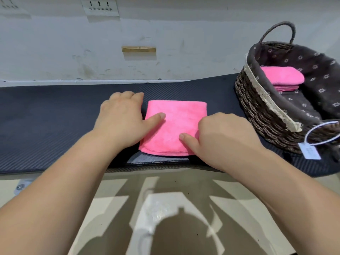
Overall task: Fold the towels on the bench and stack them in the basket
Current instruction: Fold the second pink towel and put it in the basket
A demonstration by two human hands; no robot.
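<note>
1. Left hand [121, 116]: palm down on the bench [55, 126], just beside the left edge of the folded towel [174, 126]. Fingers loosely extended on the bench surface, thumb stretched onto the cloth. Nothing grasped.
2. Right hand [220, 133]: at the towel's right edge. Thumb lies on top of the cloth and the fingers are curled, tips hidden. Whether they pinch the edge cannot be told.
3. Folded towel: pink, roughly square, flat between the two hands at the middle of the bench, its near edge close to the bench's front edge.
4. Bench: dark, ribbed covering, running left to right along a white wall [55, 52].
5. Basket [266, 116]: dark woven wicker with a loop handle, lace trim and a dark flower-print lining. It stands at the right end of the bench, well apart from the towel.
6. Stacked towels [281, 74]: pink, folded, inside the basket against its far side.
7. Tag [310, 150]: white, on a white loop, hanging at the basket's near side.
</note>
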